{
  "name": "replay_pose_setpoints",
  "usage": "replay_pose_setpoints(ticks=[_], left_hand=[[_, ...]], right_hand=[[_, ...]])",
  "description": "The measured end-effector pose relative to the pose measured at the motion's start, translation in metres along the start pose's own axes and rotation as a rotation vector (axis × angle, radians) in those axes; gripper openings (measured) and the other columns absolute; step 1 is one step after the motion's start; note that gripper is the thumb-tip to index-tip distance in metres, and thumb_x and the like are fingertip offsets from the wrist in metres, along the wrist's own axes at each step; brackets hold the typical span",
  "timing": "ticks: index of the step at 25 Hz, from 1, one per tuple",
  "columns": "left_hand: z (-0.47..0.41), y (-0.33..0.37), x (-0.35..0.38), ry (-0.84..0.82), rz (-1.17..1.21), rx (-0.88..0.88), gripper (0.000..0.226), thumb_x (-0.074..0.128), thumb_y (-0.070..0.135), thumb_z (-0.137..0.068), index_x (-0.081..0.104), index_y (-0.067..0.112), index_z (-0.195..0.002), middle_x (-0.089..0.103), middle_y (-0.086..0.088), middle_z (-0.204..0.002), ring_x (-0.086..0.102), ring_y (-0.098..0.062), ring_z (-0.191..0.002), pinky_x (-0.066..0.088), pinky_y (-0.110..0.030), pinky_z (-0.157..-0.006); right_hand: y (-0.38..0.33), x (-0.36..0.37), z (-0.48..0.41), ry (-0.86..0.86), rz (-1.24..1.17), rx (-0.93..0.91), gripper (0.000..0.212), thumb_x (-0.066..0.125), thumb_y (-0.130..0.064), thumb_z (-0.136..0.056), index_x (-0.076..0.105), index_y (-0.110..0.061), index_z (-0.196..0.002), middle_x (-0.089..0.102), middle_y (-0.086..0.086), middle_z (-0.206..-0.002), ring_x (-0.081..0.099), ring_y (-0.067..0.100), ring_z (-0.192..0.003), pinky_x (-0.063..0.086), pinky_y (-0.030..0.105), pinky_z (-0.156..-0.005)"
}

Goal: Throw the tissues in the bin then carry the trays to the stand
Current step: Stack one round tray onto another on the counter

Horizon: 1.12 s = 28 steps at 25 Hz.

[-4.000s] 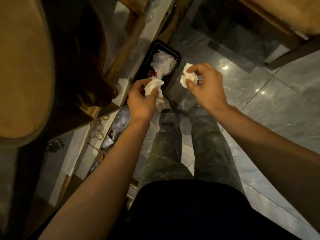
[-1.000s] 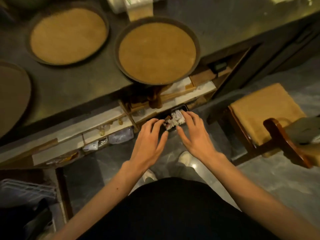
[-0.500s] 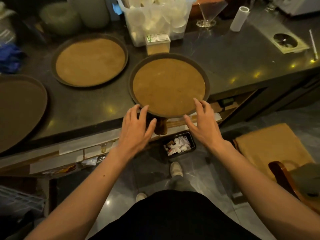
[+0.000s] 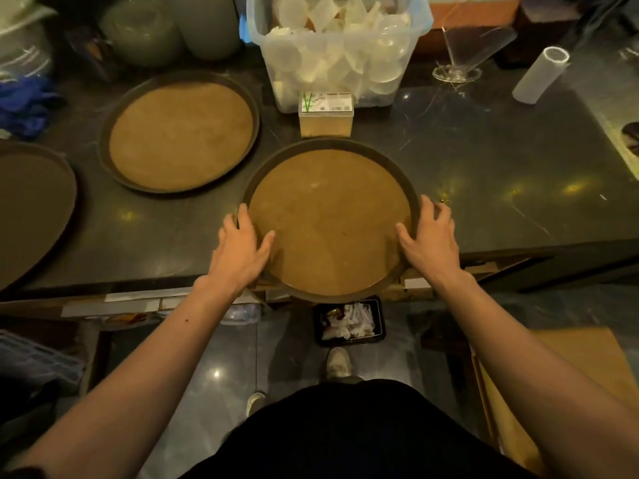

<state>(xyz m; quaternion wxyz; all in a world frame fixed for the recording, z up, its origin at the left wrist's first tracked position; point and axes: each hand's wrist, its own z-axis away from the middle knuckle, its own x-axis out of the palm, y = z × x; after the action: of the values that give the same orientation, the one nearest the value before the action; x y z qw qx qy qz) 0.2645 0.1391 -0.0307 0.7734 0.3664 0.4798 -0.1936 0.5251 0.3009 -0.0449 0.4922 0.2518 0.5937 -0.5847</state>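
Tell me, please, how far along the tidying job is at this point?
Done: tissues lie in the bin on the floor. In hand: left hand and right hand hold the nearest tray. Left: carrying it, the second tray and a third tray.

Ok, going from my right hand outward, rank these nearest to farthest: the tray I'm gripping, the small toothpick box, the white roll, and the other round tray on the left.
From the right hand:
1. Tray being gripped: the hand is on its right rim.
2. Small toothpick box: behind the tray, up and left.
3. White roll: far back right of the counter.
4. Other round tray: across on the left.
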Motion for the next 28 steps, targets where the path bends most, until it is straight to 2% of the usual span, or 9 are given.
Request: replay_pose_setpoints(ticks=[4,9,12,17,24,28], left_hand=[[-0.017,0.006,0.003,0.026,0.17,-0.171,0.083,0.053,0.043,-0.093,0.009,0.004,-0.151,0.035,-0.03,-0.146,0.036,-0.047,-0.133,0.034,-0.054,-0.106],[-0.022,0.01,0.007,-0.001,0.27,-0.33,0.084,0.062,0.048,-0.087,0.023,0.002,-0.145,0.033,-0.026,-0.145,0.041,-0.044,-0.129,0.038,-0.051,-0.103],[-0.011,0.0,0.006,0.022,0.323,-0.356,0.089,0.067,0.054,-0.081,0.026,0.004,-0.142,0.033,-0.023,-0.144,0.043,-0.041,-0.126,0.041,-0.048,-0.1],[0.02,-0.036,0.003,0.166,0.404,-0.358,0.091,0.072,0.051,-0.077,0.027,0.002,-0.139,0.035,-0.023,-0.142,0.044,-0.039,-0.126,0.041,-0.045,-0.101],[0.042,-0.116,-0.031,0.37,0.479,-0.354,0.086,0.073,0.05,-0.076,0.033,0.002,-0.136,0.037,-0.019,-0.138,0.046,-0.033,-0.123,0.042,-0.04,-0.099],[0.032,-0.18,-0.072,0.406,0.486,-0.319,0.082,0.073,0.048,-0.077,0.036,0.001,-0.133,0.04,-0.018,-0.135,0.045,-0.033,-0.123,0.041,-0.041,-0.1]], right_hand=[[0.005,0.002,-0.016,-0.106,-0.047,0.035,0.078,0.055,-0.046,-0.094,0.016,-0.014,-0.153,0.032,0.02,-0.146,0.049,0.04,-0.124,0.045,0.051,-0.097],[0.004,0.008,-0.021,-0.083,-0.154,0.132,0.075,0.058,-0.049,-0.092,0.029,-0.007,-0.146,0.042,0.019,-0.139,0.052,0.04,-0.12,0.044,0.048,-0.096],[0.001,0.012,-0.012,-0.005,-0.227,0.134,0.065,0.061,-0.047,-0.09,0.038,-0.007,-0.137,0.047,0.014,-0.134,0.053,0.033,-0.119,0.043,0.044,-0.096],[-0.025,0.019,0.008,0.077,-0.322,0.087,0.055,0.066,-0.04,-0.088,0.046,-0.01,-0.129,0.053,0.008,-0.126,0.052,0.024,-0.116,0.04,0.038,-0.096],[-0.108,0.052,0.031,0.104,-0.369,-0.015,0.049,0.068,-0.04,-0.085,0.051,-0.012,-0.121,0.054,0.004,-0.117,0.052,0.018,-0.106,0.043,0.035,-0.09],[-0.174,0.082,0.049,0.13,-0.371,-0.022,0.048,0.069,-0.039,-0.085,0.051,-0.011,-0.12,0.053,0.003,-0.115,0.052,0.017,-0.104,0.044,0.033,-0.088]])
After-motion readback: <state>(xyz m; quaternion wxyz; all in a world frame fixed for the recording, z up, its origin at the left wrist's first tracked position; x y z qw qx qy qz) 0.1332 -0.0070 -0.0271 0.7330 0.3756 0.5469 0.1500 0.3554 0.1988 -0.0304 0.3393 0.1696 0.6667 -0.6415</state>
